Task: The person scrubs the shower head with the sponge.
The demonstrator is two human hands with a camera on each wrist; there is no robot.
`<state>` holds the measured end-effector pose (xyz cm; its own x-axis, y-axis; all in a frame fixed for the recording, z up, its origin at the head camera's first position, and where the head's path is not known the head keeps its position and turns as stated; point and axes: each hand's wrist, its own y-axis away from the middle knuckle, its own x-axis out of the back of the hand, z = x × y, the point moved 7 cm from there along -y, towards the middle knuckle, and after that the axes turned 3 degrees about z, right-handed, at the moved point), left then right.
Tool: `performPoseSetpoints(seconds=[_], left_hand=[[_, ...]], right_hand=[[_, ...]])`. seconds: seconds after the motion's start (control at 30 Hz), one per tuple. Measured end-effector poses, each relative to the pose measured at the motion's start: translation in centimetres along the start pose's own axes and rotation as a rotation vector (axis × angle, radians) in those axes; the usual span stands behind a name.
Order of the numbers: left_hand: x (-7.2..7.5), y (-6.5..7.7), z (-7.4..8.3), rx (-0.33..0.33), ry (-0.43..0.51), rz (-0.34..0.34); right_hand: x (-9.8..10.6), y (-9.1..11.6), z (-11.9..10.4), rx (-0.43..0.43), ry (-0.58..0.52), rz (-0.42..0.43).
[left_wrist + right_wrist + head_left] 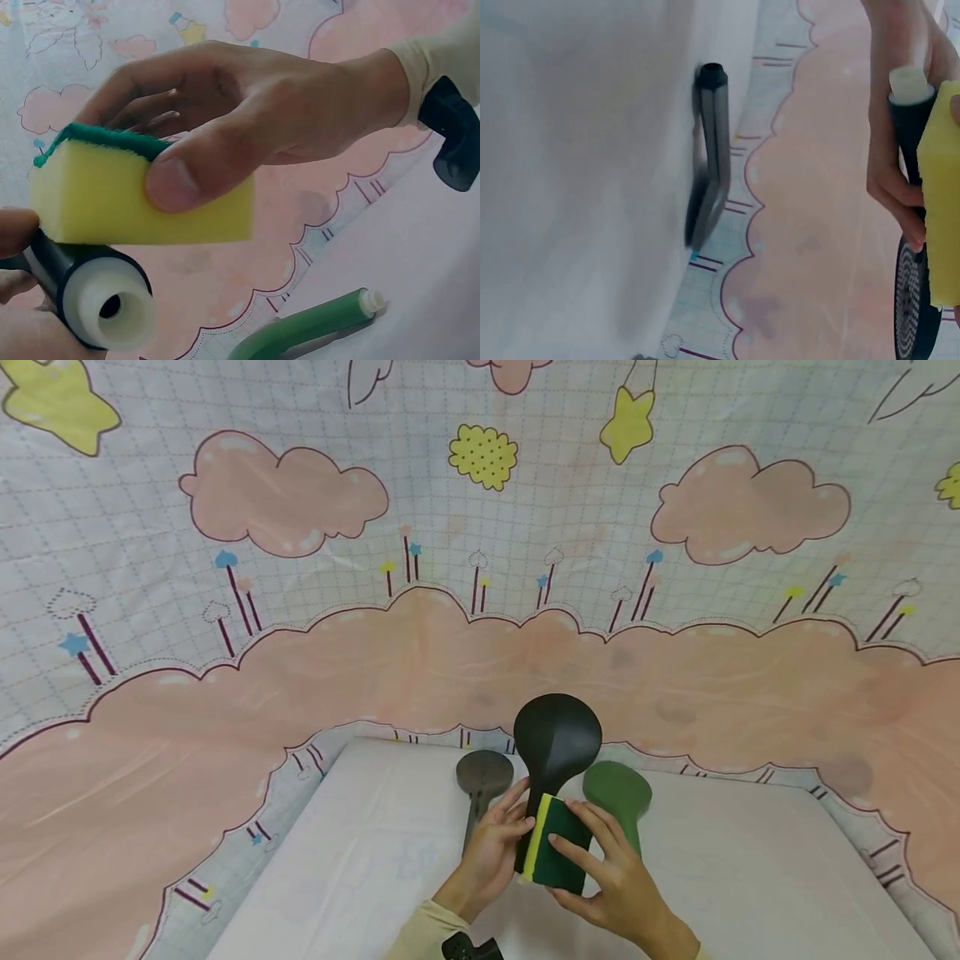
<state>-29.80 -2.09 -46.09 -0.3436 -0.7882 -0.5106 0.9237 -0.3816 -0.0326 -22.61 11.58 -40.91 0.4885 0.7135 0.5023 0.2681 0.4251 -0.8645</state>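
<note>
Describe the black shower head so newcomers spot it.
Above the white table, the left hand holds the black shower head, beside the right hand and its sponge. Only it is lifted; the grey one and green one lie on the table.

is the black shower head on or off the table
Off: the left hand grips the black shower head, clear of the table

The head view looks forward and down from behind both hands, farthest off. The left-wrist view, close beside the left hand [491, 852], faces across toward the right hand [618, 889]; the right-wrist view faces oppositely, toward the left hand. Both share the yellow-and-green rectangular sponge [112, 199] and black round-headed plastic shower head [558, 739].
</note>
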Motion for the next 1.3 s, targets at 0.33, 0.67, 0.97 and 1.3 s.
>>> performPoseSetpoints(seconds=[0.33, 0.67, 0.97, 1.3], left_hand=[[-0.2, 0.6, -0.1, 0.025, 0.007, -0.048], [0.0, 1.0, -0.4, 0.045, -0.018, -0.007], [-0.2, 0.6, -0.4, 0.042, 0.027, -0.014], [-0.2, 0.3, -0.3, 0.019, 0.049, 0.016]], right_hand=[[0.9, -0.9, 2.1, -0.059, 0.043, 0.0], [1.6, -1.1, 3.5, -0.104, 0.05, 0.048], [0.7, 0.0, 2.1, -0.12, 0.04, -0.008], [0.5, 0.4, 0.5, -0.087, 0.045, -0.049]])
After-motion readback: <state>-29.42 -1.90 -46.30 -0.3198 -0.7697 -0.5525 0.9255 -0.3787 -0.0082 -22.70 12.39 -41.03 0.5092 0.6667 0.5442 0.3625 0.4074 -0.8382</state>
